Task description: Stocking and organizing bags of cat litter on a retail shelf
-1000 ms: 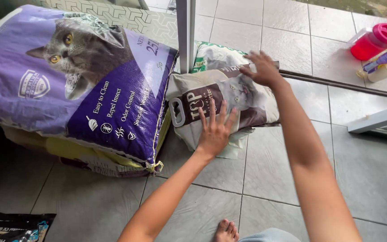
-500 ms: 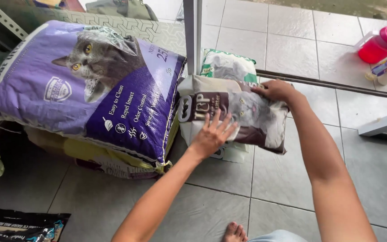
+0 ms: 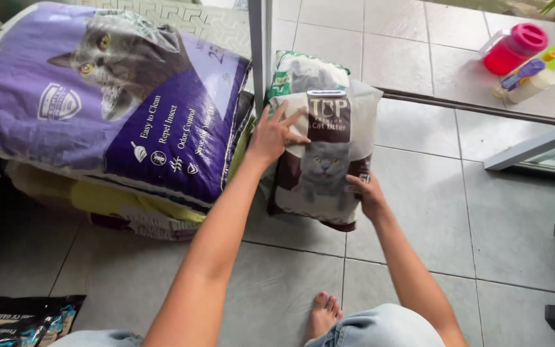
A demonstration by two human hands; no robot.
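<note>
- Two hands are on one thing: the brown and white litter bag (image 3: 324,157), which sits at the middle of the frame on the tiled floor (image 3: 470,212), just right of the white post (image 3: 260,48).
- Your left hand (image 3: 276,133) lies flat on the bag's upper left face, fingers spread and open, pressing rather than gripping.
- Your right hand (image 3: 367,193) is at the bag's lower right edge, fingers curled around the side; it seems to hold that edge, though the fingertips are hidden behind the bag.
- What matters in space: the bag's long axis runs up and down the frame, away from you, its top end farthest and its bottom end nearest. It lies straight ahead of both hands, between your arms, and the right hand is nearer the bottom corner.
- Behind it, a green and white bag (image 3: 303,71) peeks out at the upper edge, touching or nearly so; most of it is covered.
- Left of the post, the large purple bag (image 3: 107,106) rests tilted on a yellow bag (image 3: 123,204), just beside your left forearm.
- Upper right of the frame holds a red container (image 3: 515,48) and a white bottle (image 3: 534,82), well apart from the hands.
- Hard to make out: whether the bag stands or leans on the one behind, and the dark packs (image 3: 14,321) cut off at lower left.
- Your bare foot (image 3: 324,313) shows at the bottom centre.
</note>
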